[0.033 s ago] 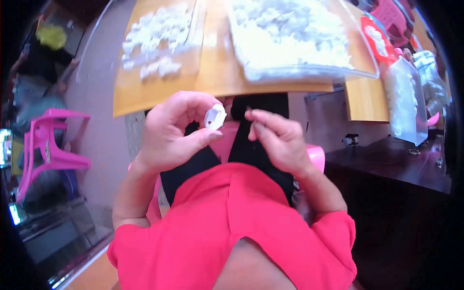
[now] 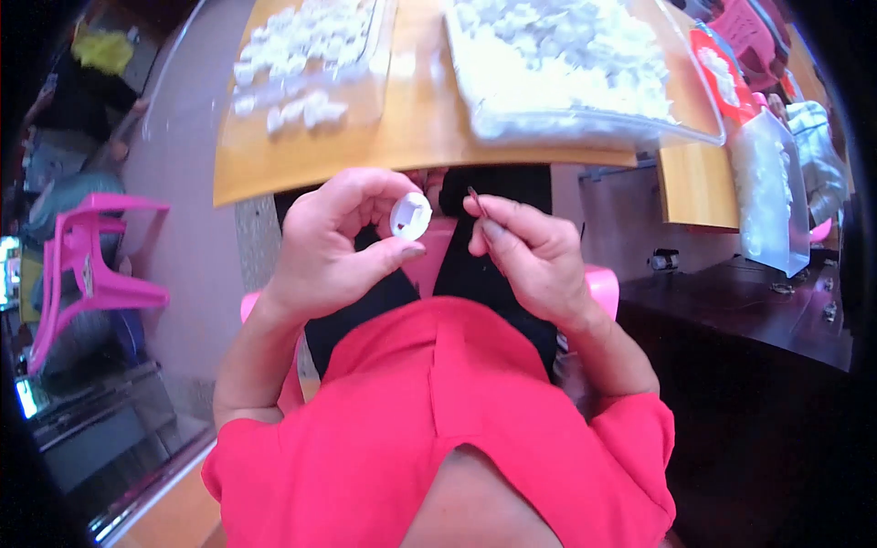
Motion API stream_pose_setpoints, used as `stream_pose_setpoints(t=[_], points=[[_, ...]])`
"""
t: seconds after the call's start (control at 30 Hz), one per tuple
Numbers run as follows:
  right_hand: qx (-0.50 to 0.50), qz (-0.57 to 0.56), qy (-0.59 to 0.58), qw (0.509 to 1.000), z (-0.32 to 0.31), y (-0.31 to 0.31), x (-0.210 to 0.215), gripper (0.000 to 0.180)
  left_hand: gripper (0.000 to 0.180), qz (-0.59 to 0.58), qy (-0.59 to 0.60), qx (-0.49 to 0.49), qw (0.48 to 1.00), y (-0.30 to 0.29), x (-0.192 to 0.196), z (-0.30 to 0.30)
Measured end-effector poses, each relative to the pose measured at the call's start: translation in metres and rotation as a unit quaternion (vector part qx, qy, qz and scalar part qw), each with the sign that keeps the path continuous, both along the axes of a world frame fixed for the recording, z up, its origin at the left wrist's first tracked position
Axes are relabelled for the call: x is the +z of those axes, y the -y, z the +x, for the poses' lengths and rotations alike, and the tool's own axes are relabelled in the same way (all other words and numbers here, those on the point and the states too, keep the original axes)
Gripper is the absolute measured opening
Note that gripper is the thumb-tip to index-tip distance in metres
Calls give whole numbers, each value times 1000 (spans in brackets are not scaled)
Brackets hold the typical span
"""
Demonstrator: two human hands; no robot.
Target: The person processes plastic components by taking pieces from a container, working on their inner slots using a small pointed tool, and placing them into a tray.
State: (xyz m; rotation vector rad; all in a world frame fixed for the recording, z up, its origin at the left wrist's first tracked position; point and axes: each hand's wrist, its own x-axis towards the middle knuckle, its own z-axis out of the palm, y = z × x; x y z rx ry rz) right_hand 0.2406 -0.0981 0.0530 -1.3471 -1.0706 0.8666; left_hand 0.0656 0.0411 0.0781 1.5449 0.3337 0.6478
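My left hand [image 2: 324,247] is closed around a small white round plastic cap [image 2: 413,212], held between thumb and fingers. The cap's hollow side faces me, and a small dark red spot shows inside it. To its right, my right hand [image 2: 534,256] pinches a thin dark-red stick [image 2: 473,195] between thumb and forefinger. The tip of the stick points up and away, apart from the cap. Most of its length is hidden by my fingers. Both hands are above my lap, just short of the table edge.
On the wooden table [image 2: 416,119] ahead stand a clear tray of white parts [image 2: 306,46] at left and a larger clear bin [image 2: 566,137] heaped with white pieces. A translucent box [image 2: 763,196] is at right. A pink stool [image 2: 87,265] and another person [image 2: 82,100] are at far left.
The cap has turned so that more of its hollow side shows. My right hand has tilted, and the thin stick now stands out clearly above its fingertips. The view has shifted slightly.
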Motion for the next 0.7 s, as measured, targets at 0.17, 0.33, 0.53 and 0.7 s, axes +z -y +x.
stream_pose_setpoints(t=[0.17,0.33,0.53,0.7], points=[[-1,82,105,991,-37,-24,-2,24,39,75,7,25,997,5,-39,-18],[-14,83,141,986,-51,-34,-8,24,40,-11,64,51,997,14,-46,-30],[-18,103,203,974,-60,-33,-8,24,44,-240,119,19,963,21,-59,-38],[1,91,212,973,-53,-28,-13,28,43,-222,58,26,973,22,-62,-42]])
